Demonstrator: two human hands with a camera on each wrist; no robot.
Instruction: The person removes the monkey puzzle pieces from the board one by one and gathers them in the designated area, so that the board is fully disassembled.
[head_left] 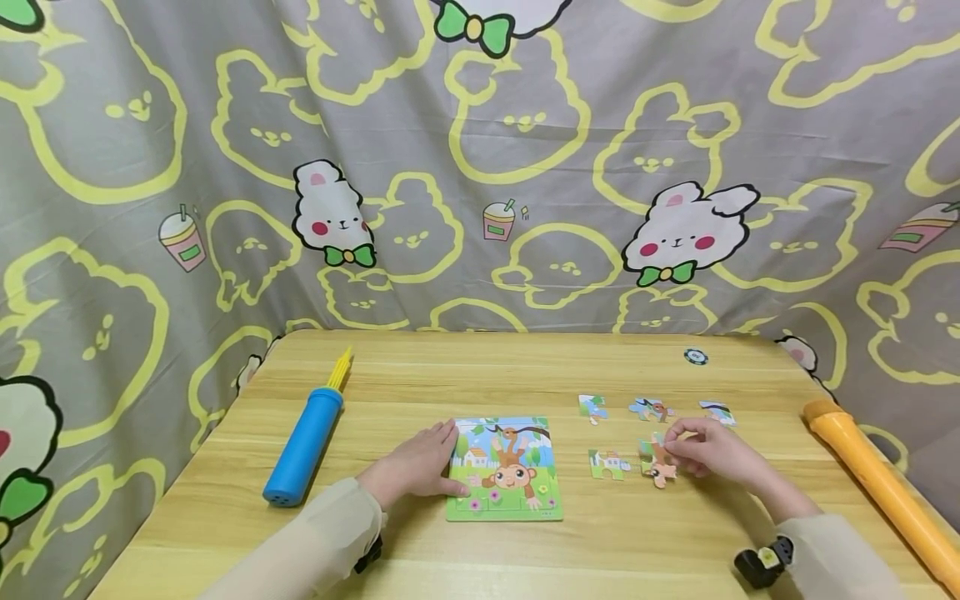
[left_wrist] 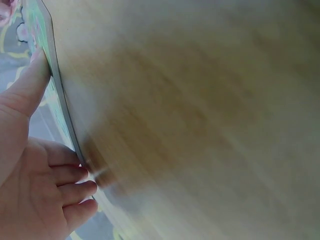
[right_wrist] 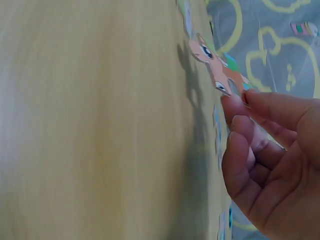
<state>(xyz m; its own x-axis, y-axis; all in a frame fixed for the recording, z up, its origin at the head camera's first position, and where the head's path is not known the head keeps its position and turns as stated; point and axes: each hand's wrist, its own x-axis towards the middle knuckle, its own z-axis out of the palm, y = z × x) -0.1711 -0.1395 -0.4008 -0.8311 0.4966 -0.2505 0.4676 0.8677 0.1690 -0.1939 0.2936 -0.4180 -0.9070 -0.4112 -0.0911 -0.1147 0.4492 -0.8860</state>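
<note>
A square puzzle board (head_left: 517,502) with a monkey picture lies flat on the table. Along its left edge rests my left hand (head_left: 420,462), thumb touching the board near its lower left corner. In the left wrist view the thumb and loosely bent fingers of that hand (left_wrist: 37,185) meet the board's edge. My right hand (head_left: 708,450) pinches a puzzle piece (head_left: 660,473) with the monkey's face between thumb and fingertips. The right wrist view shows this piece (right_wrist: 216,65) raised off the table, above its shadow. Beside it lies a piece with a house (head_left: 609,463).
Behind the right hand lie a blue-green piece (head_left: 592,407), a piece with a brown figure (head_left: 651,409) and a branch piece (head_left: 717,412). Farther back is a round chip (head_left: 696,357). A blue hand pump (head_left: 306,446) lies left; an orange tube (head_left: 877,487) lies along the right edge.
</note>
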